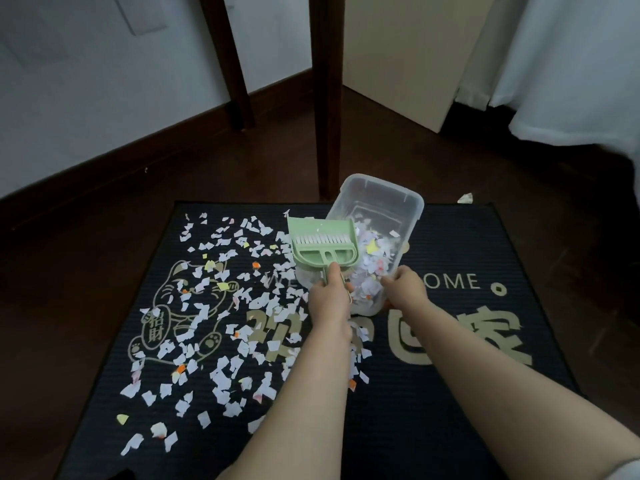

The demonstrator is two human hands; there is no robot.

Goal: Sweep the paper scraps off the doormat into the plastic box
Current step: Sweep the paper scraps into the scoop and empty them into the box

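Note:
A black doormat (450,393) with a gold cat and lettering lies on the floor. Many paper scraps (214,327) in white, yellow and orange cover its left half. A clear plastic box (381,206) sits tilted at the mat's far middle, with a heap of scraps inside. My left hand (329,299) grips the handle of a green dustpan (323,245) with a small white-bristled brush clipped in it, held at the box's left rim. My right hand (403,289) grips the box's near edge.
Two dark wooden furniture legs (327,98) stand just beyond the mat, one right behind the box. Dark wood floor surrounds the mat. A cream panel (408,53) and white fabric (571,64) are at the far right. One scrap (465,198) lies off the mat's far right edge.

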